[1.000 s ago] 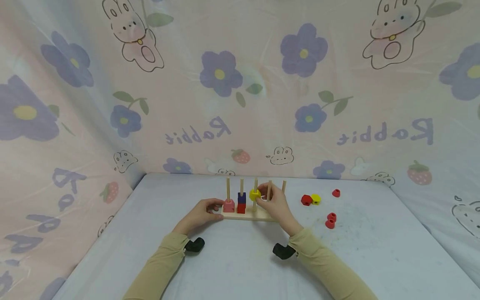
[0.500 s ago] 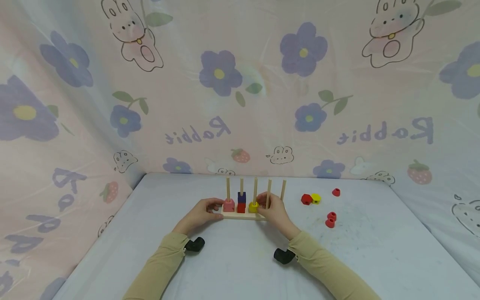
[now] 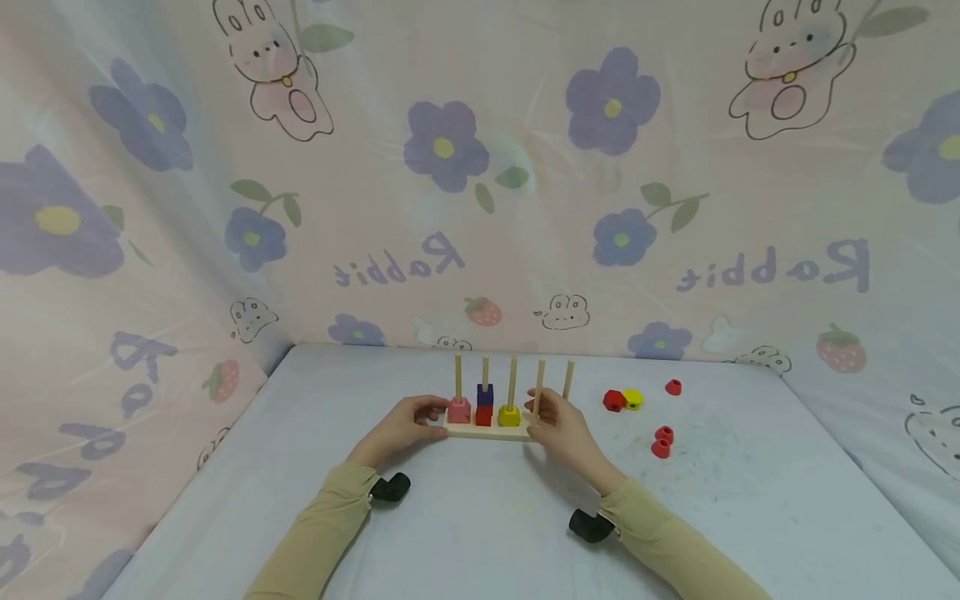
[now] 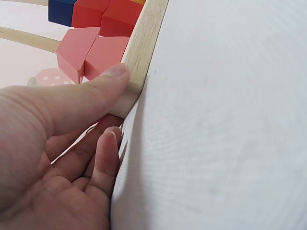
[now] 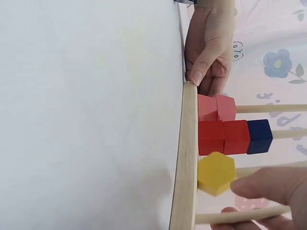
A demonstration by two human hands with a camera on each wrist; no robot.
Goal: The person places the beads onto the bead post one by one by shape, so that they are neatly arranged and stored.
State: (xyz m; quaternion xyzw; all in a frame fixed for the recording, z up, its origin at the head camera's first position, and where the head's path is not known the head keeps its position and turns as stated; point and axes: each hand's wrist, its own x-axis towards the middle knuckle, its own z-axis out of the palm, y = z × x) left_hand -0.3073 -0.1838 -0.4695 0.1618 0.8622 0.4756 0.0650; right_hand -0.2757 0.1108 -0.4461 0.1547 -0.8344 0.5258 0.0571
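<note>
A wooden peg board (image 3: 487, 432) with several upright pegs stands on the table. My left hand (image 3: 407, 427) grips its left end, thumb (image 4: 112, 79) on the front edge and fingers behind. Pink blocks (image 4: 106, 53) sit on the leftmost peg. Beside them, red blocks (image 5: 211, 137) with a dark blue block (image 5: 259, 136) on top fill the second peg. A yellow hexagonal block (image 5: 217, 173) rests at the foot of the third. My right hand (image 3: 562, 425) is just right of it, thumb and fingers spread about the bare fourth peg (image 3: 540, 387), holding nothing.
Right of the board lie a red block (image 3: 613, 401) and a yellow block (image 3: 633, 399) side by side. Farther right are several small red pieces, one red piece (image 3: 673, 387) at the back and a red pair (image 3: 662, 443) nearer. A patterned curtain (image 3: 480, 208) stands behind the table.
The yellow block has slid down the third peg to the base. My right hand has let go of it and moved right. My left hand stays on the board's end.
</note>
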